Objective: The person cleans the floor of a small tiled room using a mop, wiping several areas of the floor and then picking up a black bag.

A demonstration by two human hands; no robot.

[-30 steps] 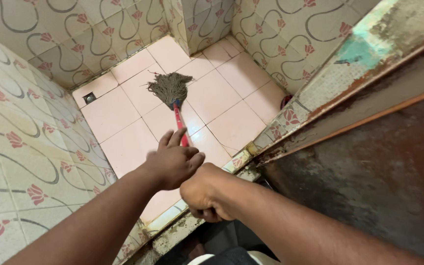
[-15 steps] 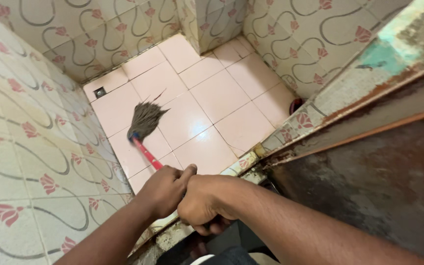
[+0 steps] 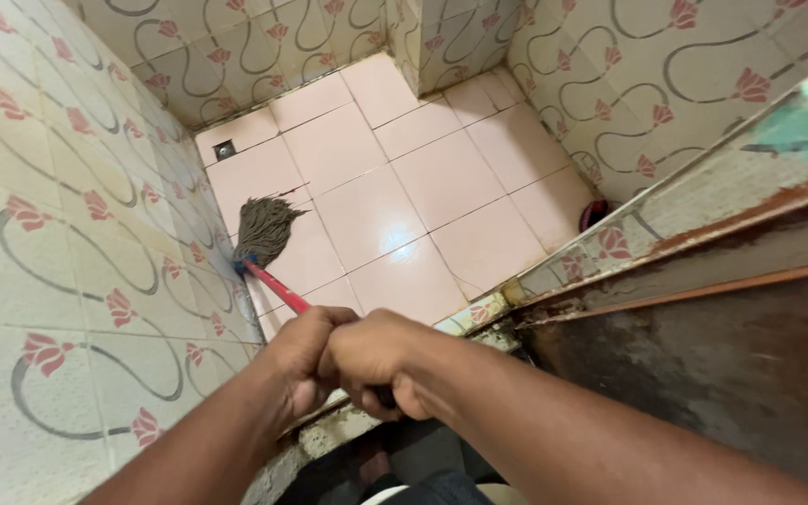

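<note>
- Mop [image 3: 268,245] stands on the pink tiled floor [image 3: 441,178], its grey-brown string head pressed against the left edge of the floor, right where it meets the patterned wall [image 3: 58,234].
- Its string head [image 3: 264,227] fans upward and a little to the right from a blue collar; the red handle [image 3: 278,288] slants down and rightward from that collar toward the near edge of the floor.
- A small dark drain [image 3: 225,149] sits in the far left corner of the floor, well apart from the mop head.
- Left hand [image 3: 303,367] is clenched around the red handle, which enters the fist from the upper left and vanishes under the curled fingers [image 3: 324,323].
- Right hand [image 3: 381,363] is closed just beside the left, touching it, its fingers wrapped about the handle's lower end; a dark bit shows under the fist.
- Both fists hover over the low tiled threshold [image 3: 479,313] at the near edge of the floor.
- A small red object [image 3: 596,213] lies at the right edge of the floor, against the flowered wall; what it is cannot be told.
- A rusty, stained door frame [image 3: 703,271] runs across the right side.
</note>
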